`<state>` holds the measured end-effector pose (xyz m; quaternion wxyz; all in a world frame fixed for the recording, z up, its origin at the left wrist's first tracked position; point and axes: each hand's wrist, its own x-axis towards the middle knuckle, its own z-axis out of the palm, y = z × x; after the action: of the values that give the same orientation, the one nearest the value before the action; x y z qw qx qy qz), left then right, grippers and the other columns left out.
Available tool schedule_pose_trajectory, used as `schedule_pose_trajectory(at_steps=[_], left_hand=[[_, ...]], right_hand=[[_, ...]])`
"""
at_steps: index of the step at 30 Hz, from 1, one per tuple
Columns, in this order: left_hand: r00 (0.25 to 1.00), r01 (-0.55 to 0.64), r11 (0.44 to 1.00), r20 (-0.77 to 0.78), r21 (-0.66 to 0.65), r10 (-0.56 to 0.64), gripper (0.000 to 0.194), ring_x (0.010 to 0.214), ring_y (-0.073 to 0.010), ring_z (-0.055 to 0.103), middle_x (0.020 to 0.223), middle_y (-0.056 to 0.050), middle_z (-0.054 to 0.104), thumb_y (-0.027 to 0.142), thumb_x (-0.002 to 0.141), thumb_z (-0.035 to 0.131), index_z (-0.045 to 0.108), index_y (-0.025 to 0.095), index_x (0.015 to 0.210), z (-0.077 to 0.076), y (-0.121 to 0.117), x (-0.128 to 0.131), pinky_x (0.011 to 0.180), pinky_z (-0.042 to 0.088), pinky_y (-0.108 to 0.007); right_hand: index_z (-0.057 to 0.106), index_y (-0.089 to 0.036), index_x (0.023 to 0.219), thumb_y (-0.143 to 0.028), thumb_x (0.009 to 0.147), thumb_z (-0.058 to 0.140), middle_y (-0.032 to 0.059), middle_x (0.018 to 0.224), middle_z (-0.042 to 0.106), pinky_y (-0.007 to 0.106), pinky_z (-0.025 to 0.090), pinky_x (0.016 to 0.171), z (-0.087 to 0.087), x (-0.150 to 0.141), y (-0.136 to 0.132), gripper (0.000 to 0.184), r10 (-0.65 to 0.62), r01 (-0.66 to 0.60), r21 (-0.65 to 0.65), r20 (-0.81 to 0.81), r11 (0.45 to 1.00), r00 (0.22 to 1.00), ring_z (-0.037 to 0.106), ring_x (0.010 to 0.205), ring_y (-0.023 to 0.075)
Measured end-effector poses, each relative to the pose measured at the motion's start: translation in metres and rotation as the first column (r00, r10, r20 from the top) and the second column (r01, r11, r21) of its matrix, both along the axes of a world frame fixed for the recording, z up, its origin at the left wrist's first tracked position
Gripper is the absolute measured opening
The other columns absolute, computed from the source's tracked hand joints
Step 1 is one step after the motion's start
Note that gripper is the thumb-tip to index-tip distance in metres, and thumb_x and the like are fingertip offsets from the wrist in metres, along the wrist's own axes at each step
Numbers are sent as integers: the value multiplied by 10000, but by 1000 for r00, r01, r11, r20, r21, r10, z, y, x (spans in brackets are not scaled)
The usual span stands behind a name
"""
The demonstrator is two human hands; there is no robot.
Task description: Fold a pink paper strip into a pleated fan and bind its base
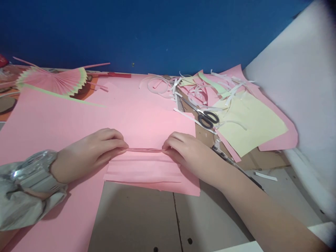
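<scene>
A pink sheet of paper (145, 167) lies in front of me, creased into narrow pleats along its far side. My left hand (105, 147) pinches the left end of the stacked folds between thumb and fingers. At the right end, my right hand (183, 150) grips the same folds. Between the two hands the pleated edge (145, 150) stands up as a thin layered strip. The nearer part of the sheet is flat, with crease lines across it. Under it lie more pink sheets (193, 185).
Black-handled scissors (207, 119) lie to the right beside white paper scraps (233, 92) and a pale yellow sheet (252, 122). A pleated pink paper fan with a green edge (56, 82) rests at the back left. A blue wall (157, 35) rises behind.
</scene>
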<state>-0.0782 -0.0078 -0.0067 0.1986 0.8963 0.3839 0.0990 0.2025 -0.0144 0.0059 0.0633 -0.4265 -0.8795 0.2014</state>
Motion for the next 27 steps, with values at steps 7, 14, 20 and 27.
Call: schedule_pose_trajectory(at_steps=[7, 14, 20, 27], left_hand=[[999, -40, 999, -36, -16, 39, 177, 855, -140, 511, 922, -25, 542, 239, 901, 439, 604, 201, 953, 6, 1, 0, 772, 424, -280], [998, -37, 998, -58, 51, 40, 173, 869, -143, 494, 934, -21, 534, 216, 889, 466, 614, 210, 976, 9, 1, -7, 778, 424, -283], [994, -40, 997, -95, 69, 47, 157, 910, -155, 469, 939, -31, 512, 218, 894, 459, 580, 198, 992, 9, 2, -10, 827, 420, -316], [990, 35, 989, -140, 141, -15, 153, 933, -167, 460, 971, -42, 518, 202, 887, 449, 564, 200, 987, 7, 4, -14, 844, 411, -337]], right_hand=[[555, -183, 865, -141, 891, 436, 36, 892, 560, 277, 403, 663, 2, 7, 0, 129, -17, 17, 11, 4, 1000, 1000, 520, 797, 153], [549, -178, 859, -46, 856, 426, 38, 905, 546, 274, 402, 668, -3, 8, 3, 180, 39, -38, 44, -14, 998, 999, 502, 808, 151], [533, -184, 837, -137, 879, 452, 34, 881, 565, 274, 419, 663, 0, 11, 4, 103, -27, 28, 44, -31, 999, 999, 525, 786, 147], [536, -175, 846, -153, 892, 435, 43, 882, 563, 280, 422, 665, -4, 11, 6, 113, 8, -8, 121, -3, 993, 1000, 519, 789, 154]])
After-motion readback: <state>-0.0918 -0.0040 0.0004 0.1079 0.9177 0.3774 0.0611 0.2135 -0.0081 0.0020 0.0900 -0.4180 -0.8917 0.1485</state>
